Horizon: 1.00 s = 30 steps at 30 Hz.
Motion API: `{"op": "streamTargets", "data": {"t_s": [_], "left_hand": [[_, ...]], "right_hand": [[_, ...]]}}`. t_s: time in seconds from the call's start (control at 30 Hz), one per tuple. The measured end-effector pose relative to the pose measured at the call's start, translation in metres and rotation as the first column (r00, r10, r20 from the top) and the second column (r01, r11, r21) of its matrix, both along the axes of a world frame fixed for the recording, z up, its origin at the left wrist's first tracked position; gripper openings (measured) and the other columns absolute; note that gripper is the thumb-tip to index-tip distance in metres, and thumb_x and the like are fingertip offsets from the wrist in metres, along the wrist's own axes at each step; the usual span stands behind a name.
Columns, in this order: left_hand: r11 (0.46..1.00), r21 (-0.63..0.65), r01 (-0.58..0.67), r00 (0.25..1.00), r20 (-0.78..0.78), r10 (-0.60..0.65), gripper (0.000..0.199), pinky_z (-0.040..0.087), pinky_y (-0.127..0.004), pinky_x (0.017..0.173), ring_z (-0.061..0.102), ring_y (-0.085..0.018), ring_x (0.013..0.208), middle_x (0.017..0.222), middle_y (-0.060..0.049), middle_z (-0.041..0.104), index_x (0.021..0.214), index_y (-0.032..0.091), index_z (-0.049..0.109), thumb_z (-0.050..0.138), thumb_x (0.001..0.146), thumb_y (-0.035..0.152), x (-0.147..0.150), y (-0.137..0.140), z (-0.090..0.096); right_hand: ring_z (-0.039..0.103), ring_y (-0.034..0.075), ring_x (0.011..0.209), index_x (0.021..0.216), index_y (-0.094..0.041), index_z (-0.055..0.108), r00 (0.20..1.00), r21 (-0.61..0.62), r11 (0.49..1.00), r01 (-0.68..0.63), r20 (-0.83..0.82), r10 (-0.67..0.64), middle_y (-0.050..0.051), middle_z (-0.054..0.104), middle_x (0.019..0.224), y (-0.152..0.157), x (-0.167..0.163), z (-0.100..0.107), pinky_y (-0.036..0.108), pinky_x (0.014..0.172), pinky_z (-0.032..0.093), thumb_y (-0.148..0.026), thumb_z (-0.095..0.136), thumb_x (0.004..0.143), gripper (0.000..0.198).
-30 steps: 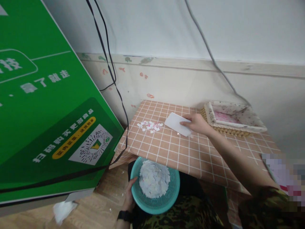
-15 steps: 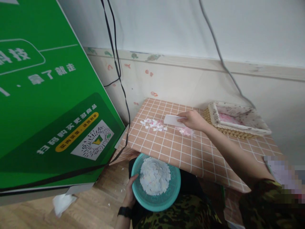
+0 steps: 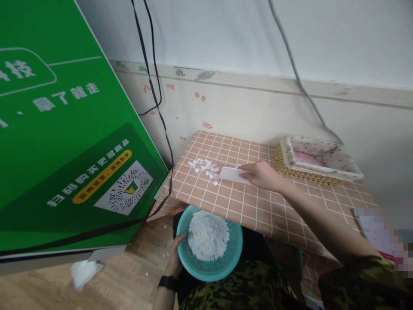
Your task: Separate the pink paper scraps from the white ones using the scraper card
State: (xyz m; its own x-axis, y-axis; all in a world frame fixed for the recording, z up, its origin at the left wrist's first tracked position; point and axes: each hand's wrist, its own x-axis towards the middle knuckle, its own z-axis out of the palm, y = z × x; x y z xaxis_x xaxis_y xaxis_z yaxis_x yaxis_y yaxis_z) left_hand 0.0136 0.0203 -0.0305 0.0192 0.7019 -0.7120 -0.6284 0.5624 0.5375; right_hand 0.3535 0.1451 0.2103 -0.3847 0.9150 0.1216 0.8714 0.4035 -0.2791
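Over the table, my right hand (image 3: pixel 261 174) pinches a flat white card (image 3: pixel 232 175) by its right end. The card's left end meets a scatter of small white and pink paper scraps (image 3: pixel 204 165) on the checked tablecloth. Below the table's front edge, my left hand (image 3: pixel 176 256) grips the left rim of a round teal plastic basket (image 3: pixel 206 273), its thumb over the rim. A heap of whitish paper scraps (image 3: pixel 209 237) fills the basket's middle. The basket rests at my lap; the fingers under it are hidden.
On the table (image 3: pixel 238 202), a lined wicker basket (image 3: pixel 322 170) with pink stuff inside stands at the back right. Dark cables (image 3: pixel 158 103) hang at the left, before a green printed panel (image 3: pixel 58 146). A white bag (image 3: pixel 85 273) lies on the wooden floor.
My right hand has brought the card nearer the table's front edge, and the pink bits that lay under the hand no longer show there. The left hand keeps its hold on the basket.
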Motion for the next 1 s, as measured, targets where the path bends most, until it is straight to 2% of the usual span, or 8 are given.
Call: {"op": "streamTargets", "data": {"t_s": [0.07, 0.23, 0.33, 0.53, 0.7, 0.87, 1.0], "left_hand": [[1.000, -0.004, 0.009, 1.000, 0.006, -0.009, 0.027, 0.050, -0.045, 0.083, 0.069, -0.031, 0.082, 0.081, -0.011, 0.076, 0.085, 0.011, 0.074, 0.070, 0.064, 0.028, 0.000, 0.000, 0.000], [1.000, -0.003, -0.003, 1.000, 0.013, 0.003, 0.024, 0.051, -0.042, 0.081, 0.069, -0.030, 0.076, 0.078, -0.011, 0.076, 0.081, 0.011, 0.074, 0.069, 0.064, 0.027, 0.004, 0.000, 0.008], [1.000, 0.003, -0.011, 1.000, 0.007, 0.011, 0.025, 0.050, -0.042, 0.082, 0.069, -0.029, 0.076, 0.080, -0.011, 0.076, 0.083, 0.011, 0.074, 0.069, 0.064, 0.027, 0.005, 0.000, 0.012], [1.000, 0.010, -0.015, 1.000, -0.020, 0.016, 0.021, 0.051, -0.039, 0.078, 0.068, -0.026, 0.069, 0.072, -0.007, 0.075, 0.075, 0.011, 0.074, 0.072, 0.063, 0.028, 0.002, 0.000, 0.008], [0.999, 0.031, -0.010, 1.000, -0.023, 0.011, 0.023, 0.050, -0.040, 0.079, 0.068, -0.027, 0.072, 0.076, -0.008, 0.076, 0.077, 0.011, 0.074, 0.072, 0.063, 0.029, 0.002, -0.001, 0.007], [1.000, 0.030, -0.002, 0.999, -0.037, 0.003, 0.026, 0.049, -0.043, 0.083, 0.068, -0.030, 0.079, 0.078, -0.009, 0.075, 0.080, 0.011, 0.073, 0.072, 0.063, 0.031, 0.004, -0.001, 0.008], [1.000, 0.019, -0.004, 0.997, -0.072, 0.006, 0.027, 0.046, -0.045, 0.087, 0.068, -0.031, 0.083, 0.078, -0.009, 0.075, 0.081, 0.011, 0.073, 0.072, 0.061, 0.029, 0.004, -0.002, 0.009]], "right_hand": [[0.065, 0.016, 0.069, 0.100, -0.021, 0.071, 1.000, -0.013, 1.000, -0.004, -0.029, 0.003, 0.005, 0.072, 0.083, -0.004, 0.000, -0.001, 0.026, 0.061, 0.042, -0.023, 0.051, 0.085, 0.025], [0.066, 0.018, 0.071, 0.105, -0.019, 0.069, 0.995, 0.047, 0.994, 0.095, -0.017, -0.095, 0.008, 0.073, 0.087, -0.016, -0.001, -0.005, 0.027, 0.063, 0.043, -0.023, 0.049, 0.086, 0.027], [0.065, 0.017, 0.068, 0.103, -0.020, 0.070, 0.997, 0.018, 0.997, 0.073, -0.004, -0.073, 0.007, 0.073, 0.088, -0.020, 0.000, -0.007, 0.026, 0.060, 0.043, -0.025, 0.051, 0.086, 0.026], [0.066, 0.020, 0.075, 0.103, -0.020, 0.070, 0.991, 0.009, 0.992, 0.126, -0.044, -0.126, 0.008, 0.073, 0.092, -0.018, 0.004, -0.008, 0.028, 0.065, 0.046, -0.026, 0.050, 0.086, 0.027], [0.066, 0.018, 0.070, 0.098, -0.020, 0.072, 0.995, -0.065, 0.995, 0.080, -0.049, -0.084, 0.006, 0.073, 0.091, -0.017, 0.005, -0.003, 0.026, 0.060, 0.044, -0.028, 0.052, 0.085, 0.025], [0.066, 0.018, 0.074, 0.106, -0.020, 0.070, 0.991, -0.027, 0.994, 0.108, -0.077, -0.110, 0.007, 0.073, 0.093, -0.016, 0.005, -0.005, 0.026, 0.064, 0.045, -0.027, 0.051, 0.085, 0.028], [0.065, 0.017, 0.068, 0.096, -0.020, 0.072, 0.998, -0.072, 0.996, 0.049, -0.038, -0.052, 0.005, 0.073, 0.084, -0.016, 0.006, -0.002, 0.026, 0.060, 0.043, -0.027, 0.052, 0.085, 0.025]]}}
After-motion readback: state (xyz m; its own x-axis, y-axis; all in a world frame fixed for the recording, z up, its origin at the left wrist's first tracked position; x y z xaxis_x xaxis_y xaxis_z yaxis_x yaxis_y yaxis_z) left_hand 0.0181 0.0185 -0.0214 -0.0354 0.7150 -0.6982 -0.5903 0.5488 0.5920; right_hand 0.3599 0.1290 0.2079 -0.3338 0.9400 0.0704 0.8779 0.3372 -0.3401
